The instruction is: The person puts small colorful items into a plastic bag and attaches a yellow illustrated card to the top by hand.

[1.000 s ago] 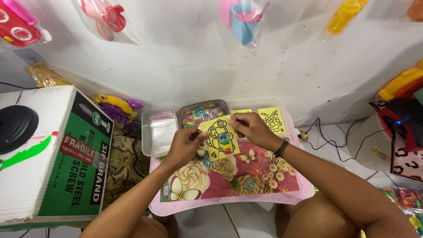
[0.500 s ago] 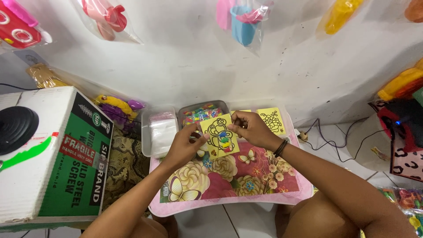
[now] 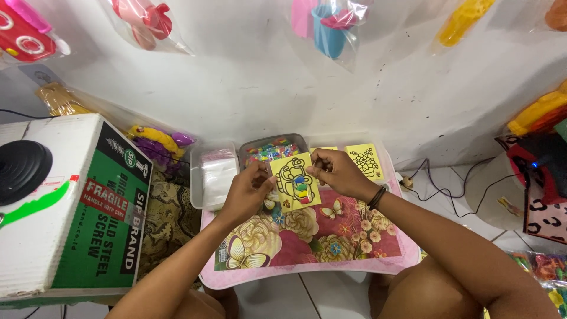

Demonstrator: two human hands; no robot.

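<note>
**Yellow picture card held over a floral lap table**

While both hands pinch it, the yellow card (image 3: 295,182) stands tilted above the far part of the floral table (image 3: 354,248), its lower edge near or on the surface; which of the two cannot be told. The card is a small square sheet, pale yellow, printed with a dark outline drawing that looks like a vehicle. A few cells near the drawing's middle carry patches of red, blue and green; the rest are bare. The left hand (image 3: 246,192) grasps the card's left edge between thumb and fingers. The right hand (image 3: 336,173) closes on the upper right corner, fingertips drawn together as if also nipping something small, too fine to make out.

Risks, as judged: a hard pinch could crease the thin card; tilting it further could let any loose colouring material slide off the filled cells; a slipped grip could drop it onto the grey tray (image 3: 273,150) of coloured packets just behind.

A second yellow card (image 3: 364,161), with only an outline, lies flat just beyond the right hand. A clear box (image 3: 214,175) sits left of the tray, and a cardboard carton (image 3: 71,201) stands well apart at the left.
</note>
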